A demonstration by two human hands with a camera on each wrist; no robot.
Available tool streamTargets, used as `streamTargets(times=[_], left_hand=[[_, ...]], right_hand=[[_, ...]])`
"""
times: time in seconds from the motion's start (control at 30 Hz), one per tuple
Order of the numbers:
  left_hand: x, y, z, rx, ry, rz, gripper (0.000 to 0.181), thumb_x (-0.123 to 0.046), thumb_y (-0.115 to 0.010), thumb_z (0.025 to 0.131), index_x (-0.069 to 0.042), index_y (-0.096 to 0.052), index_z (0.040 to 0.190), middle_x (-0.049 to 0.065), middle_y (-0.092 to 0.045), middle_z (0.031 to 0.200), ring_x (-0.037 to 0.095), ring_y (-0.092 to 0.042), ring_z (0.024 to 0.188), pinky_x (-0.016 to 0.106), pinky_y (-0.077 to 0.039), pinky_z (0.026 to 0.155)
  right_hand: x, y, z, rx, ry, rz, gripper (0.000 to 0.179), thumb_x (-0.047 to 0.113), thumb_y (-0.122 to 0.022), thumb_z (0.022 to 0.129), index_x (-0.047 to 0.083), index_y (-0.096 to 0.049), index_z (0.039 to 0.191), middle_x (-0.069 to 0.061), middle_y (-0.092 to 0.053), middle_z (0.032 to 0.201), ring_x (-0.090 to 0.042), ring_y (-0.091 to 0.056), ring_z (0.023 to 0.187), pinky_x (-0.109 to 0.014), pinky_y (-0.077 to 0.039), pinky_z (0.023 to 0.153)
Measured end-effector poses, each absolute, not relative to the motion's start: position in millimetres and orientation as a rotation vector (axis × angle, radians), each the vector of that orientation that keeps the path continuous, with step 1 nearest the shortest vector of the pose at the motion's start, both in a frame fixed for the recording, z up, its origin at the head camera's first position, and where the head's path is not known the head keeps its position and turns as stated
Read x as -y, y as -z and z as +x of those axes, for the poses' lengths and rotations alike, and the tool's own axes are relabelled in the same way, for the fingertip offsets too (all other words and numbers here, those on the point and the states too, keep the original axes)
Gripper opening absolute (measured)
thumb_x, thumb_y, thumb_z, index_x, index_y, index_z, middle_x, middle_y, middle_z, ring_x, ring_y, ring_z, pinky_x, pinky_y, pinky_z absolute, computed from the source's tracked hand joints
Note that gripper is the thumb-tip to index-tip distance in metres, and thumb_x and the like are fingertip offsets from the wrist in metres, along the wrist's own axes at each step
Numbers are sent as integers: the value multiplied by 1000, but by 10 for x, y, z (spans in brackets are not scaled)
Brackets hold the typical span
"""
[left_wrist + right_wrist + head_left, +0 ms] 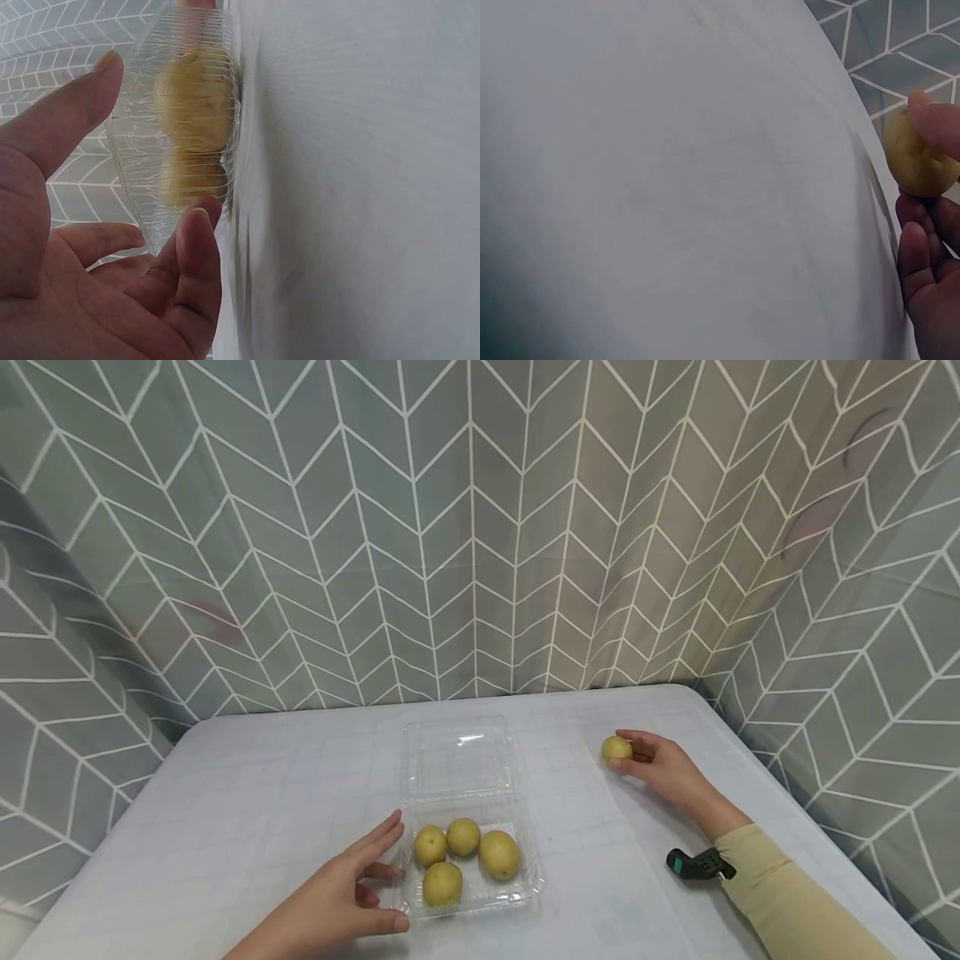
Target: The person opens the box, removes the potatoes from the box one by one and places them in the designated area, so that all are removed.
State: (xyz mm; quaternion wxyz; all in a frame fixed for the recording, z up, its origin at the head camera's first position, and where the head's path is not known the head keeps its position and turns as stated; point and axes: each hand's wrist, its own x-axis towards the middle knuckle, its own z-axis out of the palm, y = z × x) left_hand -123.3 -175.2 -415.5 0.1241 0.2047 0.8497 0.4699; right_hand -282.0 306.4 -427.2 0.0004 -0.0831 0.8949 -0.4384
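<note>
Between the thumb and fingers of my right hand (667, 770) is a small yellow potato (617, 748), held over the right side of the table. The right wrist view shows the thumb on one side of this potato (913, 161) and fingers on the other. My left hand (348, 893) is spread beside a clear plastic clamshell box (531, 860), fingertips right at its left wall. Several yellow potatoes (498, 855) lie in the box's base. Seen through the ribbed wall in the left wrist view, two potatoes (193, 101) blur together.
The box's hinged clear lid (459, 760) lies folded back, away from me. A white cloth covers the table (277, 802). Grey curtains (480, 527) with a white chevron pattern stand behind and at both sides. A black strap device (697, 864) sits at the right wrist.
</note>
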Motion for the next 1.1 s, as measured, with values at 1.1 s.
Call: streamTargets(times=[1.1], left_hand=[[1733, 4140, -1229, -2478, -1362, 585, 101, -38, -84, 78, -9, -28, 157, -3, -16, 164, 10, -60, 111, 26, -51, 76]], right_hand=[[-3101, 4309, -2832, -2864, 1284, -219, 76, 43, -70, 92, 0, -42, 148, -23, -56, 133, -32, -55, 114, -44, -45, 93]])
